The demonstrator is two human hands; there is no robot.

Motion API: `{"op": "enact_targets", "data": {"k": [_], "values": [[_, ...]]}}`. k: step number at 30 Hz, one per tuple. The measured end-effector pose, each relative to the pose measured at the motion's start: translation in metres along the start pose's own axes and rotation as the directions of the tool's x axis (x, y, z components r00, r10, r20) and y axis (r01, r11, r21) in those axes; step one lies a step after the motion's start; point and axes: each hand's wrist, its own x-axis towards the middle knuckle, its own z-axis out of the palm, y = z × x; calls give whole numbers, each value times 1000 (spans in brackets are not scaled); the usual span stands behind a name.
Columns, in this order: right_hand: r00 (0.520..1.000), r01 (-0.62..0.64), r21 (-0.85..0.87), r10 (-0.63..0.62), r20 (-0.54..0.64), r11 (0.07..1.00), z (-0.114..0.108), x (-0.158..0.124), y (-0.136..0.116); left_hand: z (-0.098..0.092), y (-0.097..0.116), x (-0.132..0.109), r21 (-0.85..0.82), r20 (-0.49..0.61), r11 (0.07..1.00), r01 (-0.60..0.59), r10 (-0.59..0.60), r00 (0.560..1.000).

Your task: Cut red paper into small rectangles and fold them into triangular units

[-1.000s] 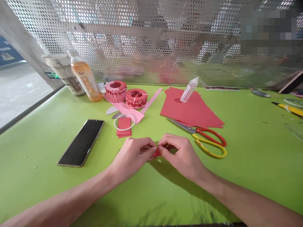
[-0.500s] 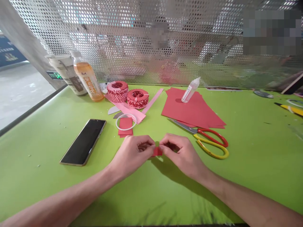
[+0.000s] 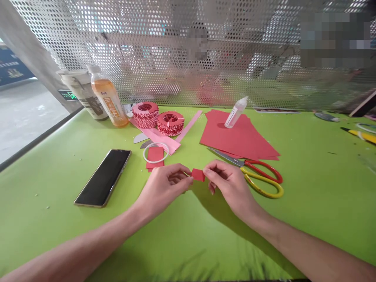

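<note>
A small folded piece of red paper (image 3: 197,175) is held between my two hands, above the green tabletop. My left hand (image 3: 166,181) pinches its left end between thumb and fingers. At the opposite end, my right hand (image 3: 227,184) grips it with thumb and forefinger, the other fingers curled below. Just beyond my left hand lie small red paper rectangles (image 3: 155,156) with a white ring (image 3: 144,156) on top. Scissors (image 3: 261,178) with one red and one yellow handle rest beside my right hand, blades pointing left.
A phone (image 3: 103,177) lies at left. Behind it stand a drink bottle (image 3: 110,102) and a cup (image 3: 84,92). Pleated pink-red paper rings (image 3: 170,123) sit on pink strips (image 3: 164,141). A glue bottle (image 3: 235,112) stands on red sheets (image 3: 232,138). A perforated metal panel (image 3: 164,55) borders the back.
Both hands have raised the red paper slightly away from me, and more of it shows. My right hand's fingers have shifted on its end and spread a little.
</note>
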Motion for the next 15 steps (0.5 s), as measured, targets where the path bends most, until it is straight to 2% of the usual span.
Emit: {"op": "enact_targets", "data": {"k": [3, 6, 10, 15], "values": [[997, 2, 0, -2, 72, 1000, 2, -2, -1, 3, 0, -2, 19, -3, 1000, -8, 8, 1000], [992, 57, -61, -49, 115, 997, 3, -4, -2, 3, 2, -3, 86, -22, 995, -42, 44, 999], [977, 134, -95, -116, 177, 986, 5, -5, -2, 4, 6, -6, 114, 47, 992, -49, 43, 998], [968, 81, -62, -64, 242, 995, 6, -8, -4, 6, 9, -8, 69, 102, 996, -47, 40, 994]]}}
